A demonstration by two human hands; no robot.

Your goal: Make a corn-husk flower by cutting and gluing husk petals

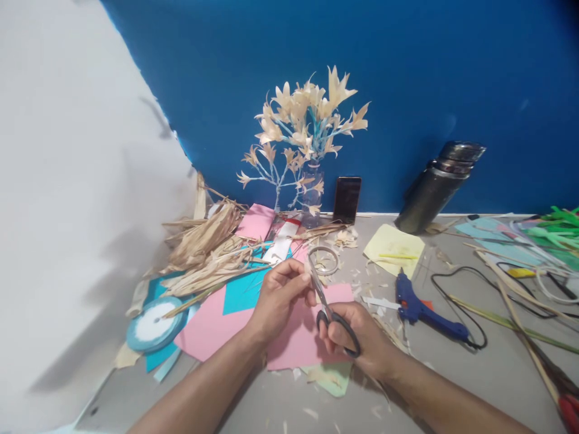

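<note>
My right hand [350,334] has its thumb and fingers in the black handles of a pair of scissors [319,290], whose blades point up and away to the left. My left hand [287,286] is closed in a pinch beside the blades, near their tips. A small pale piece [308,265] shows at its fingertips; its kind is hard to make out, perhaps dried husk. Beneath both hands lie pink paper [289,349] and a blue sheet [244,292]. A roll of tape [336,260] rests just past the scissors.
Dried husks [203,241] and a ribbon spool [156,323] are at left. Behind stand husk flowers [307,114] in a clear bottle [313,196], a phone [347,200] and a leaning dark flask [432,193]. At right lie a blue glue gun [427,316], its cable and yellow paper [393,247].
</note>
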